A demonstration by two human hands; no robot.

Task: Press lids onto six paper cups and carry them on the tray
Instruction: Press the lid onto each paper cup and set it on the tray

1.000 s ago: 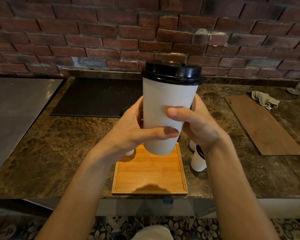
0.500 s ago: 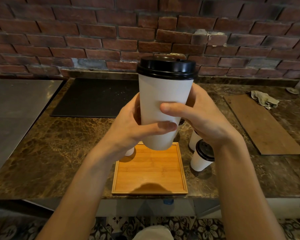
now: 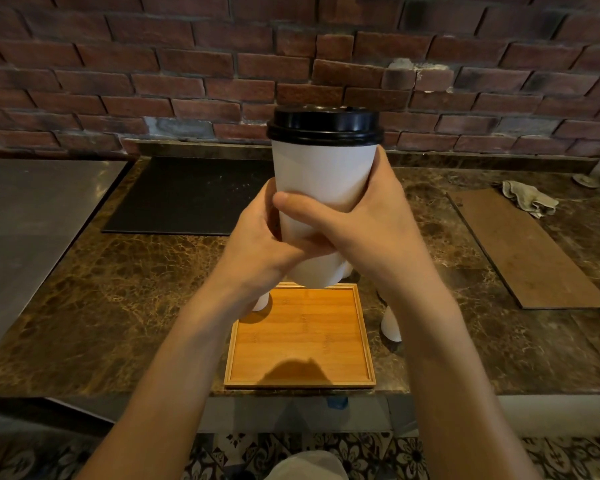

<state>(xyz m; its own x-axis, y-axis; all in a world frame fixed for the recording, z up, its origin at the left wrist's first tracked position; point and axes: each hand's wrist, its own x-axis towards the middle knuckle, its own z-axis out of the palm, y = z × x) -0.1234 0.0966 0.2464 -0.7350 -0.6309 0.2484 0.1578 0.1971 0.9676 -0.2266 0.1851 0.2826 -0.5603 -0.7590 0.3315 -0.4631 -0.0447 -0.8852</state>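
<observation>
Fingers [image 3: 298, 206] of your left hand [image 3: 257, 247] and right hand [image 3: 378, 230] curl round one lidded cup [image 3: 323, 174]; the tray [image 3: 302, 341] below them awaits all six.

No legible text anywhere

Item: white paper cup [image 3: 323, 188], black lid [image 3: 324, 124] fitted, upright, held above wooden tray [image 3: 298, 341]. Left hand [image 3: 257, 244] and right hand [image 3: 371, 223] both wrap its lower half. Tray sits on marble counter [image 3: 118, 306]. Second white cup [image 3: 391, 323] just right of tray, largely hidden, possibly lidded.
</observation>
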